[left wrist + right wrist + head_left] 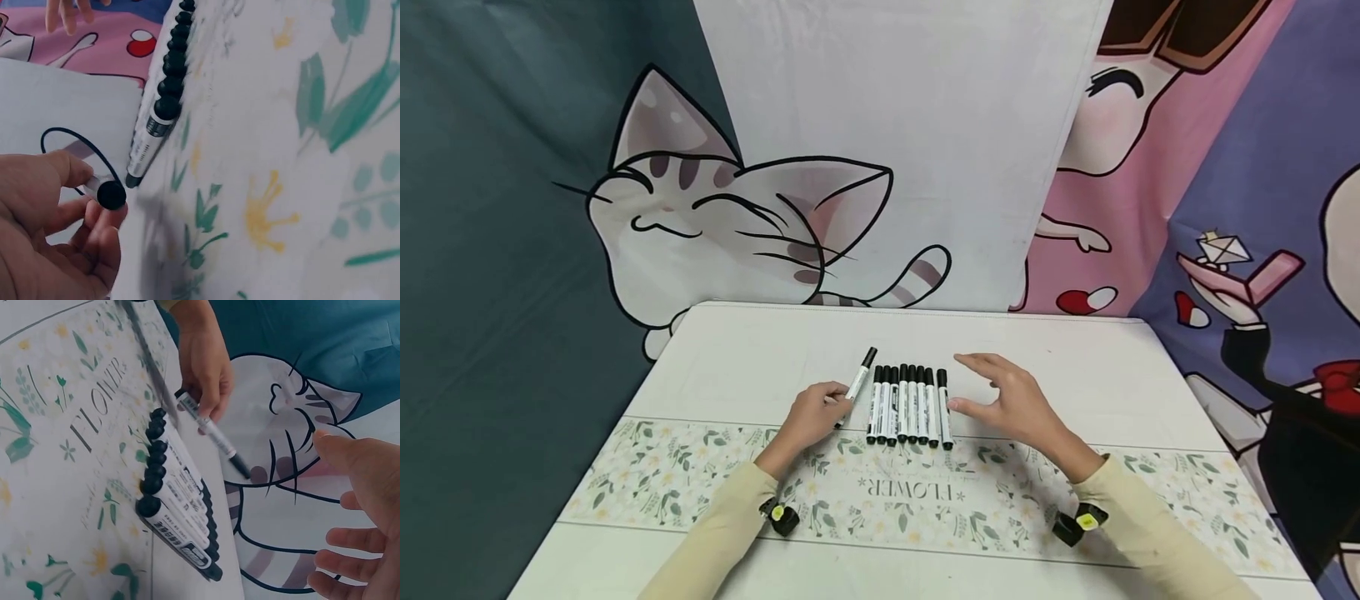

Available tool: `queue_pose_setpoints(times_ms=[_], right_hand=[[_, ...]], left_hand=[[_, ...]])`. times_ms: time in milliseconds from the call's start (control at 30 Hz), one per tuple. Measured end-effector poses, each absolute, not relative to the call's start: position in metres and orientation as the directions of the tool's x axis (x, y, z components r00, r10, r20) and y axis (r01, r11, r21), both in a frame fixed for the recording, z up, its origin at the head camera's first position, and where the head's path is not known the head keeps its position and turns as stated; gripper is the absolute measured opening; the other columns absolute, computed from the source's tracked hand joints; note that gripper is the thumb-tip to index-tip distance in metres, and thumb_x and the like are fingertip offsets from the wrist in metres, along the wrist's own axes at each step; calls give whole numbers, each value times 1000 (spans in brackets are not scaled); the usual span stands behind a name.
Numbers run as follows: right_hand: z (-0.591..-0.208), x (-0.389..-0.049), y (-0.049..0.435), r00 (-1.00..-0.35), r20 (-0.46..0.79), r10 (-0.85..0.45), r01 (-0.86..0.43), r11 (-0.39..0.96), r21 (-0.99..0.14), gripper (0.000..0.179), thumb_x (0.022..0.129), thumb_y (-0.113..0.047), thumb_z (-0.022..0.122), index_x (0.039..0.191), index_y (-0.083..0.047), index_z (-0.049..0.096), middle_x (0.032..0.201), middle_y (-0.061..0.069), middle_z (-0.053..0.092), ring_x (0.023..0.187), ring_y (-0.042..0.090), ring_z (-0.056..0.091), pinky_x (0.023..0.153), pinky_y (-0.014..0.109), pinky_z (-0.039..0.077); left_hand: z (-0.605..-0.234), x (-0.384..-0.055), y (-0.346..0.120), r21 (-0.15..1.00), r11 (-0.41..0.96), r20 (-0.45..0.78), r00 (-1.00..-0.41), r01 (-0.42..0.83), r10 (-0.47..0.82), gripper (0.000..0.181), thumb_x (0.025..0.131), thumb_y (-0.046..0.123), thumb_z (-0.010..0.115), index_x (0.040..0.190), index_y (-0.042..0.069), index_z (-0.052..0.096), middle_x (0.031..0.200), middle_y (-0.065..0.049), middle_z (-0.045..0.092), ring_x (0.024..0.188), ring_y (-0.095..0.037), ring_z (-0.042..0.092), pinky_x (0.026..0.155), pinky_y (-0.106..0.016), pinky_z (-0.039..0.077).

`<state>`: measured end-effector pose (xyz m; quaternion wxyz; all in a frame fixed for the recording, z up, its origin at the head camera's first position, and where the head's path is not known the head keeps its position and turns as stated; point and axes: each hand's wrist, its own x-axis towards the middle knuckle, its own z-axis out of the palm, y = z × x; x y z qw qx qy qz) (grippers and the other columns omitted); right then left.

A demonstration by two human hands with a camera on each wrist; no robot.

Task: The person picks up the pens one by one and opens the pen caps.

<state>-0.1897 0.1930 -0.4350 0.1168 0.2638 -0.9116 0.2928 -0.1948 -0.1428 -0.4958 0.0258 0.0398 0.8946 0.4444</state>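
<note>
In the head view my left hand (814, 414) pinches a white marker with a black cap (859, 380), tilted with its cap end up and to the right. The left wrist view shows the black end of this held marker (111, 195) between thumb and fingers. To its right, several similar markers (902, 406) lie side by side in a row, caps toward the far side. A small gap parts the rightmost marker (944, 410) from the others. Beside that end, my right hand (1018, 404) has its fingers spread and holds nothing; its thumb is close to the rightmost marker, contact unclear.
The white table (775, 350) carries a flower-print band (700, 475) with the word FLOWER. Behind it hangs a curtain (917, 100) with a cartoon cat; more cartoon cloth is at the right. Both wrists wear small black devices (781, 517).
</note>
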Motion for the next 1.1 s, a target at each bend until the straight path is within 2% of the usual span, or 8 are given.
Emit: queue_pose_setpoints(times_ms=[133,233,500,600,767,833,967,1100], right_hand=[[-428,-191,195,-828,371,-419,-557,691,-461,73,83,-47,84,144,-14,60,139,12,62,120,34,64,87,52,57],[-422,-192,197,-817,383,-430,-572,689,-446,73,83,-48,84,144,-14,60,138,13,62,122,34,63,89,53,56],[-406,-191,197,-788,402,-467,-610,681,-405,74,82,-48,84,145,-16,60,135,11,65,124,31,62,95,54,53],[-401,-189,195,-783,399,-478,-617,681,-394,74,82,-49,84,145,-18,60,135,11,65,125,31,62,96,53,53],[-394,-185,194,-773,399,-494,-631,671,-390,74,82,-50,83,145,-20,60,134,10,66,125,30,62,98,54,52],[-392,-182,192,-766,400,-504,-639,666,-384,73,83,-50,83,145,-20,60,133,9,67,124,29,62,97,54,53],[-387,-178,188,-741,408,-533,-668,647,-368,70,83,-49,83,144,-20,61,127,6,70,119,27,65,94,52,54],[-384,-176,182,-693,435,-574,-718,601,-351,66,85,-44,83,142,-18,63,117,4,74,110,23,68,88,48,56]], left_hand=[[-485,-189,-142,812,575,34,-993,96,117,28,98,17,68,124,9,71,110,-4,70,79,-13,63,63,-30,53],[-478,-183,-142,814,559,73,-983,158,171,29,99,17,69,127,13,69,115,-3,70,85,-13,64,66,-31,53],[-466,-173,-138,764,547,189,-930,342,316,33,98,20,71,130,18,68,106,5,72,92,-10,62,69,-29,47],[-464,-170,-136,739,543,231,-907,399,352,34,97,20,72,130,16,69,107,6,72,95,-12,62,72,-29,47],[-459,-165,-133,719,518,277,-875,463,397,33,96,19,73,129,15,70,114,4,72,98,-17,63,74,-37,52],[-458,-164,-132,712,509,293,-863,484,411,32,96,19,73,128,15,71,117,3,72,98,-18,63,74,-39,53],[-458,-161,-129,692,501,320,-843,520,433,30,97,21,72,127,17,72,117,3,72,98,-15,63,71,-34,52],[-460,-159,-125,677,496,338,-828,545,448,30,96,20,73,126,16,72,115,3,73,98,-12,63,72,-32,53]])
